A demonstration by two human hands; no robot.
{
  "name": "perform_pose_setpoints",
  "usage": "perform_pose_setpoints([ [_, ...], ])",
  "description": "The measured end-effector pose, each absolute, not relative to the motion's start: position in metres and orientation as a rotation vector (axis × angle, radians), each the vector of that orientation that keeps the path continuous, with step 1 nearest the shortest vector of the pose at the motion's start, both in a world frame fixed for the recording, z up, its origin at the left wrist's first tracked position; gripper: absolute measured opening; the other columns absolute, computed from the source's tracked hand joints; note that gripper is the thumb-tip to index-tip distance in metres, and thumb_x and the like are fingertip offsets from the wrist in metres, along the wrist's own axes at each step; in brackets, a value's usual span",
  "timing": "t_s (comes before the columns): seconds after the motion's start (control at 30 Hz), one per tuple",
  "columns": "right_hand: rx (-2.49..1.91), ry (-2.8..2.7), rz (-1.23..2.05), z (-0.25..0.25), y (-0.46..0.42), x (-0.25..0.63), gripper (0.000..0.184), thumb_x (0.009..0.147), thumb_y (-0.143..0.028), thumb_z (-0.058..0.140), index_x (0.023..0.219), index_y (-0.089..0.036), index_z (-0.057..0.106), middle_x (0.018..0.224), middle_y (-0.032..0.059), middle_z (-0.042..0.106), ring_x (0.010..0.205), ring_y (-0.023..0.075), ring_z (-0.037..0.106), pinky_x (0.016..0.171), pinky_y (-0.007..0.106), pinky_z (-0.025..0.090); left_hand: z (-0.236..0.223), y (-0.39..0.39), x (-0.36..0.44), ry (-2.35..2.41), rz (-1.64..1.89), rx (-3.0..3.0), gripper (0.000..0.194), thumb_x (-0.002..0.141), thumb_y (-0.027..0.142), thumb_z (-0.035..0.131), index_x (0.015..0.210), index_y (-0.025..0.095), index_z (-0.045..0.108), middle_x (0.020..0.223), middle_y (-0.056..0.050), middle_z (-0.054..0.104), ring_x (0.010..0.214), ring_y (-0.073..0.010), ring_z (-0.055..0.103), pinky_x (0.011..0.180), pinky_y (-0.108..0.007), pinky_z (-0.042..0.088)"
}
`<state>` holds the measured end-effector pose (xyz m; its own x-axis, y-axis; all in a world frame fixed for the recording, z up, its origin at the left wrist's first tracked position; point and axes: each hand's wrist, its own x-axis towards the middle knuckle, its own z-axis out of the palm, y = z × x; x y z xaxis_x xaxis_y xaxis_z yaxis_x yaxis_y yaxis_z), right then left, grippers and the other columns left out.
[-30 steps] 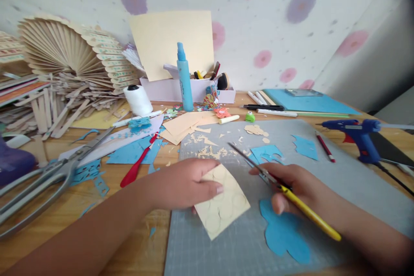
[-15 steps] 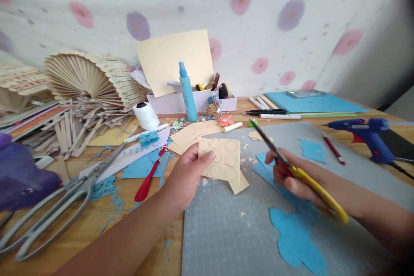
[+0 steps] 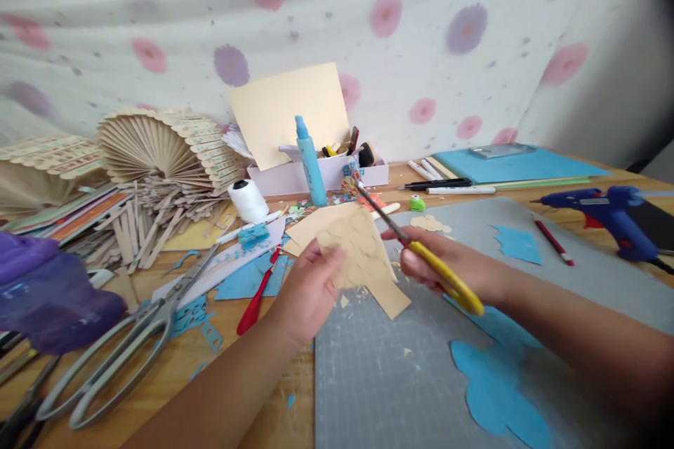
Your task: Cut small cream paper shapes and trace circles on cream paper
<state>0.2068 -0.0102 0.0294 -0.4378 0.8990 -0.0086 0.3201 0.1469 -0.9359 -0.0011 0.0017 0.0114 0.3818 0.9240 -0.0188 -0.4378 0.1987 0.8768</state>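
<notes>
My left hand (image 3: 310, 287) pinches a cream paper piece (image 3: 363, 249) marked with rows of drawn circles; motion blurs it. In my right hand (image 3: 437, 259) are yellow-handled scissors (image 3: 442, 277), their blades angled up to the left beside the paper's right edge. Whether the blades touch the paper I cannot tell. Just below the held piece, a cream paper strip (image 3: 390, 298) lies over the grey cutting mat (image 3: 368, 386). A blue cloud-shaped paper cutout (image 3: 500, 393) rests on the mat under my right forearm.
Large metal scissors (image 3: 142, 330) and a red-handled tool (image 3: 253, 305) lie at left. Behind stand a blue bottle (image 3: 312, 165), a thread spool (image 3: 247, 201) and a white box (image 3: 274, 179). A blue glue gun (image 3: 605, 214) and a red pencil (image 3: 552, 242) are at right.
My right hand has moved left, bringing the scissors close to the cream paper. The paper has tilted in my left hand. The whole view has shifted slightly.
</notes>
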Motion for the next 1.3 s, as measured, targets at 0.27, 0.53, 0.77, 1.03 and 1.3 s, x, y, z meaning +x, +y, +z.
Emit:
perform_pose_setpoints([
  [0.27,-1.269,-1.827,1.076,0.012,0.005,0.174,0.101,0.068,-0.030,0.065,0.148,-0.012,0.007,0.111,0.0121,0.056,0.097,0.0293,0.056,0.085,0.044,0.044,0.000,-0.018,0.013,0.586,0.840,0.942,0.039,0.066,0.038,0.080,0.096,0.019,0.064,0.092,-0.005,0.073,0.094,-0.0239,0.067,0.086,-0.039,0.048],
  [0.53,-1.176,-1.857,1.038,-0.012,0.008,0.177,0.087,0.077,-0.027,0.061,0.149,-0.026,0.014,0.120,0.0091,0.054,0.090,0.0202,0.058,0.077,0.036,0.047,-0.008,-0.015,0.012,0.628,0.741,0.984,0.032,0.070,0.039,0.078,0.092,0.019,0.067,0.086,-0.003,0.073,0.086,-0.0193,0.068,0.082,-0.033,0.048],
  [0.77,-1.170,-1.871,0.844,-0.005,0.033,0.203,0.071,0.082,-0.038,0.061,0.141,-0.022,0.026,0.087,0.0033,0.061,0.068,0.0168,0.055,0.063,0.033,0.045,0.008,-0.017,0.013,0.675,0.799,0.875,0.031,0.064,0.037,0.082,0.088,0.021,0.069,0.076,-0.001,0.072,0.071,-0.0146,0.066,0.072,-0.029,0.049],
  [1.03,-1.264,-1.862,0.557,0.000,0.025,0.212,0.032,0.076,-0.034,0.060,0.104,-0.023,0.048,0.102,0.0101,0.060,0.082,0.0246,0.056,0.073,0.042,0.043,0.009,-0.018,0.004,0.755,0.906,0.926,0.029,0.065,0.040,0.082,0.086,0.023,0.071,0.069,0.001,0.070,0.053,-0.0053,0.053,0.048,-0.015,0.037],
  [1.3,-1.354,-1.860,0.803,0.005,0.007,0.186,0.043,0.067,-0.032,0.067,0.104,-0.017,0.051,0.091,0.0087,0.061,0.079,0.0264,0.058,0.070,0.043,0.047,0.008,-0.018,0.008,0.803,0.967,1.105,0.030,0.067,0.038,0.080,0.088,0.021,0.068,0.079,-0.003,0.073,0.072,-0.0177,0.068,0.066,-0.029,0.054],
])
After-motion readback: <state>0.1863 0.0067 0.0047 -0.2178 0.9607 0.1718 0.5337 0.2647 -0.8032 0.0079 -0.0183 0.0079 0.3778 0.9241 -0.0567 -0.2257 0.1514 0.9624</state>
